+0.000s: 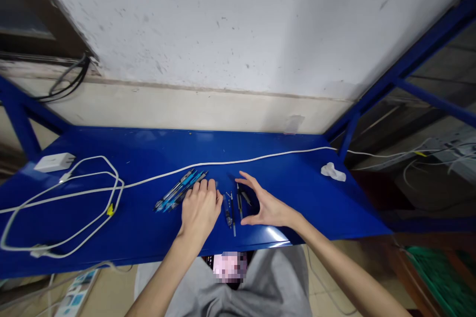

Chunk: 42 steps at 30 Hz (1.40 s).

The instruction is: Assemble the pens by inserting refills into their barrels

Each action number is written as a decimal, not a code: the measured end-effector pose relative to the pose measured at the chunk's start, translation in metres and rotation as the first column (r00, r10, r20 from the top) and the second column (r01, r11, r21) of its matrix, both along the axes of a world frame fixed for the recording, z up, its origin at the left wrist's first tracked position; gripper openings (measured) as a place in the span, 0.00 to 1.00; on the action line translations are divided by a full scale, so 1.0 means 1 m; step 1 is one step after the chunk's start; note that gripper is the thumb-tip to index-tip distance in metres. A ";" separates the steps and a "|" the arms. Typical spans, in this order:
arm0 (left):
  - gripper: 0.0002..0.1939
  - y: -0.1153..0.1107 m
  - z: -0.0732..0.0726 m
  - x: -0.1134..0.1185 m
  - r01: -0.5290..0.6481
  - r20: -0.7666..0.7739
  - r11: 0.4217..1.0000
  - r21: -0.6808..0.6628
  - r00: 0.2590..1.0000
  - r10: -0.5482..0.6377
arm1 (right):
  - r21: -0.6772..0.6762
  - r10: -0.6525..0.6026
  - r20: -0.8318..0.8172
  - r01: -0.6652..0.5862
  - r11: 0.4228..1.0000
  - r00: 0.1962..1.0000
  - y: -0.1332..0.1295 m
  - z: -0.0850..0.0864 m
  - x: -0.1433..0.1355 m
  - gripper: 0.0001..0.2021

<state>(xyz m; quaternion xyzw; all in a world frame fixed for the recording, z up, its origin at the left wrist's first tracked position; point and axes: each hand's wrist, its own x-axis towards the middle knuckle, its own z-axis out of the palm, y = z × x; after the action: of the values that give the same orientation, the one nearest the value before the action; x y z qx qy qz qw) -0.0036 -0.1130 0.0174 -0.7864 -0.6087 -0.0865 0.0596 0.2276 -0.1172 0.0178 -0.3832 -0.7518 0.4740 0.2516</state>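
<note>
Several blue and dark pens (179, 190) lie side by side on the blue table (290, 183), slanting up to the right. My left hand (202, 203) is just right of them, fingers curled down and partly over their right edge; what lies under its fingertips is hidden. To its right are loose pen parts: a dark clear barrel (227, 212), a thin refill (233, 214) and a slim black-tipped piece (240, 202). My right hand (262, 204) is spread in a C shape around the right-hand parts, thumb and fingers apart, with nothing gripped.
A white cable (208, 164) runs across the table behind the pens. At the left lie a white charger (55, 162) and a looped cable (118, 181). A crumpled white item (333, 172) sits at the right. A phone (229, 266) rests on the lap.
</note>
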 end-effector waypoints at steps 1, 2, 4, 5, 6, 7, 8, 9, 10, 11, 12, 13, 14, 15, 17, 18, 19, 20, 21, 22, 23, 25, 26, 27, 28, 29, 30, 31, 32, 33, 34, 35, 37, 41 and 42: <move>0.12 0.001 -0.001 -0.001 0.011 0.004 1.000 0.013 1.000 -0.011 | -0.024 -0.018 -0.031 0.017 1.000 0.999 0.001 0.000 0.001 0.63; 0.12 0.002 -0.003 -0.001 0.023 0.011 0.999 0.025 1.000 -0.023 | -0.051 -0.034 -0.065 0.031 0.998 0.997 0.003 0.000 0.002 0.63; 0.13 0.003 -0.005 -0.004 0.040 0.030 0.998 0.039 0.999 -0.041 | -0.099 -0.060 -0.137 0.047 0.994 0.989 0.008 -0.001 0.004 0.61; 0.13 0.003 -0.006 -0.005 0.044 0.042 0.998 0.038 0.998 -0.046 | -0.116 -0.068 -0.169 0.049 0.992 0.983 0.011 -0.001 0.005 0.61; 0.13 0.003 -0.007 -0.006 0.048 0.053 0.998 0.034 0.997 -0.050 | -0.129 -0.075 -0.196 0.050 0.990 0.978 0.014 -0.002 0.007 0.60; 0.13 0.004 -0.008 -0.008 0.052 0.063 0.998 0.028 0.997 -0.054 | -0.136 -0.080 -0.217 0.051 0.989 0.973 0.017 -0.002 0.008 0.59; 0.12 0.004 -0.008 -0.010 0.057 0.071 0.998 0.021 0.996 -0.059 | -0.139 -0.085 -0.234 0.053 0.989 0.969 0.021 -0.003 0.009 0.59; 0.12 0.005 -0.008 -0.011 0.062 0.080 0.998 0.010 0.995 -0.063 | -0.139 -0.092 -0.248 0.058 0.989 0.964 0.026 -0.003 0.010 0.59; 0.12 0.006 -0.008 -0.013 0.067 0.090 0.998 -0.004 0.994 -0.066 | -0.135 -0.099 -0.261 0.065 0.989 0.960 0.031 -0.002 0.010 0.59; 0.12 0.008 -0.008 -0.014 0.071 0.101 0.997 -0.021 0.993 -0.069 | -0.127 -0.105 -0.273 0.072 0.989 0.956 0.037 -0.002 0.010 0.59; 0.12 0.009 -0.007 -0.015 0.076 0.111 0.996 -0.041 0.991 -0.071 | -0.115 -0.110 -0.284 0.080 0.990 0.953 0.044 0.000 0.009 0.59; 0.12 0.011 -0.007 -0.016 0.083 0.121 0.995 -0.063 0.990 -0.074 | -0.100 -0.113 -0.293 0.087 0.991 0.950 0.051 0.001 0.007 0.60; 0.11 0.012 -0.006 -0.017 0.091 0.129 0.992 -0.083 0.988 -0.080 | -0.083 -0.115 -0.300 0.094 0.992 0.947 0.059 0.003 0.005 0.60; 0.11 0.013 -0.005 -0.018 0.103 0.135 0.990 -0.098 0.987 -0.089 | -0.065 -0.118 -0.305 0.103 0.993 0.945 0.067 0.005 0.002 0.60; 0.10 0.016 -0.003 -0.019 0.112 0.161 0.989 -0.097 0.982 -0.095 | -0.029 -0.136 -0.318 0.133 0.991 0.938 0.083 0.008 -0.005 0.61; 0.10 0.017 -0.002 -0.019 0.100 0.190 0.993 -0.066 0.978 -0.086 | -0.007 -0.160 -0.325 0.166 0.986 0.932 0.091 0.008 -0.010 0.61; 0.10 0.021 -0.001 -0.019 0.075 0.229 0.997 -0.015 0.971 -0.070 | 0.021 -0.196 -0.335 0.215 0.976 0.922 0.097 0.007 -0.015 0.61; 0.09 0.025 0.000 -0.019 0.041 0.275 0.998 0.050 0.960 -0.054 | 0.050 -0.240 -0.349 0.274 0.960 0.906 0.103 0.006 -0.020 0.61; 0.09 0.032 0.001 -0.018 0.004 0.324 0.992 0.123 0.945 -0.044 | 0.076 -0.287 -0.367 0.336 0.939 0.885 0.108 0.004 -0.024 0.61; 0.09 0.040 0.002 -0.016 -0.021 0.368 0.982 0.190 0.929 -0.052 | 0.093 -0.328 -0.379 0.388 0.917 0.865 0.111 0.001 -0.028 0.61; 0.08 0.051 0.003 -0.013 -0.023 0.399 0.969 0.246 0.913 -0.080 | 0.102 -0.356 -0.380 0.421 0.901 0.854 0.114 -0.003 -0.031 0.61; 0.08 0.074 0.004 -0.005 0.033 0.430 0.939 0.341 0.883 -0.187 | 0.107 -0.384 -0.354 0.445 0.889 0.853 0.116 -0.010 -0.034 0.61; 0.09 0.086 0.004 -0.001 0.088 0.433 0.923 0.376 0.863 -0.258 | 0.109 -0.393 -0.336 0.450 0.886 0.856 0.115 -0.014 -0.033 0.61; 0.10 0.096 0.004 0.003 0.142 0.428 0.906 0.398 0.845 -0.320 | 0.115 -0.404 -0.325 0.460 0.880 0.855 0.115 -0.017 -0.032 0.61; 0.12 0.104 0.004 0.008 0.191 0.403 0.892 0.409 0.839 -0.364 | 0.125 -0.421 -0.326 0.480 0.868 0.847 0.114 -0.019 -0.029 0.60; 0.15 0.110 0.004 0.012 0.235 0.374 0.881 0.410 0.838 -0.397 | 0.140 -0.441 -0.336 0.507 0.850 0.832 0.114 -0.020 -0.027 0.60; 0.17 0.114 0.004 0.015 0.281 0.341 0.870 0.405 0.837 -0.429 | 0.160 -0.463 -0.349 0.539 0.827 0.815 0.113 -0.021 -0.024 0.59; 0.18 0.116 0.003 0.018 0.322 0.311 0.860 0.395 0.834 -0.455 | 0.187 -0.485 -0.361 0.572 0.799 0.796 0.113 -0.020 -0.021 0.59; 0.18 0.117 0.003 0.020 0.359 0.293 0.852 0.381 0.827 -0.479 | 0.219 -0.507 -0.370 0.603 0.767 0.779 0.113 -0.019 -0.019 0.59; 0.17 0.116 0.002 0.022 0.388 0.290 0.847 0.363 0.817 -0.498 | 0.256 -0.526 -0.373 0.630 0.733 0.764 0.112 -0.017 -0.017 0.58; 0.16 0.116 0.001 0.023 0.405 0.300 0.846 0.345 0.807 -0.509 | 0.296 -0.542 -0.372 0.650 0.700 0.754 0.112 -0.016 -0.016 0.58; 0.15 0.115 0.000 0.023 0.412 0.320 0.850 0.329 0.798 -0.511 | 0.337 -0.552 -0.369 0.662 0.670 0.747 0.112 -0.015 -0.016 0.58; 0.14 0.114 -0.002 0.022 0.420 0.350 0.856 0.302 0.787 -0.509 | 0.411 -0.558 -0.355 0.661 0.627 0.750 0.111 -0.015 -0.017 0.58; 0.15 0.114 -0.004 0.019 0.466 0.323 0.843 0.268 0.782 -0.534 | 0.524 -0.554 -0.328 0.635 0.567 0.765 0.110 -0.020 -0.020 0.59; 0.16 0.114 -0.005 0.018 0.474 0.312 0.840 0.262 0.782 -0.539 | 0.539 -0.553 -0.330 0.633 0.555 0.765 0.110 -0.022 -0.021 0.59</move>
<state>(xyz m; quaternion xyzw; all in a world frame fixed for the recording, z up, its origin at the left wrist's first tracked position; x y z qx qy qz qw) 0.0149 0.0006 0.0125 -0.8818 -0.3645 -0.2988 -0.0162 0.2065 -0.0068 -0.0042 -0.4785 -0.6732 0.1075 0.5534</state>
